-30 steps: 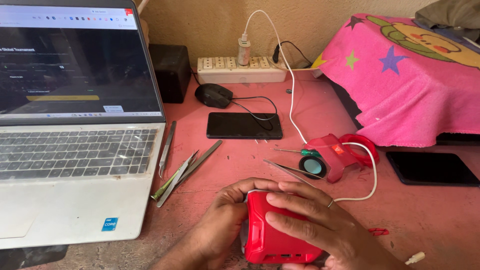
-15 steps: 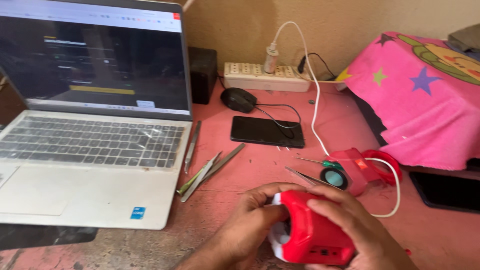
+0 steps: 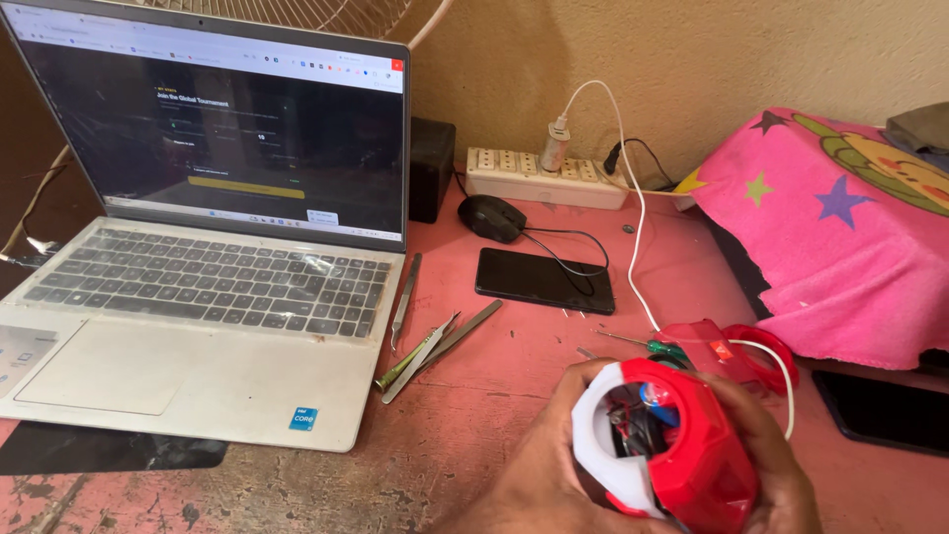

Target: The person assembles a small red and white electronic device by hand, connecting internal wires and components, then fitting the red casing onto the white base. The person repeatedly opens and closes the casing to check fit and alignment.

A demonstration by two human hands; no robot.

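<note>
Both hands grip one red-and-white plastic casing [image 3: 662, 445] low over the pink desk [image 3: 494, 415]: left hand [image 3: 539, 475] cupping its white side, right hand [image 3: 766, 460] wrapped on the red shell. Wiring shows inside. Tweezers [image 3: 430, 346] lie beside the laptop [image 3: 198, 287]; a second red part [image 3: 717, 346] sits just beyond.

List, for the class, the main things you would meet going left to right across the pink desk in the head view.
Laptop → tweezers → black phone → red and white device held in both hands → pink star-print cloth.
</note>
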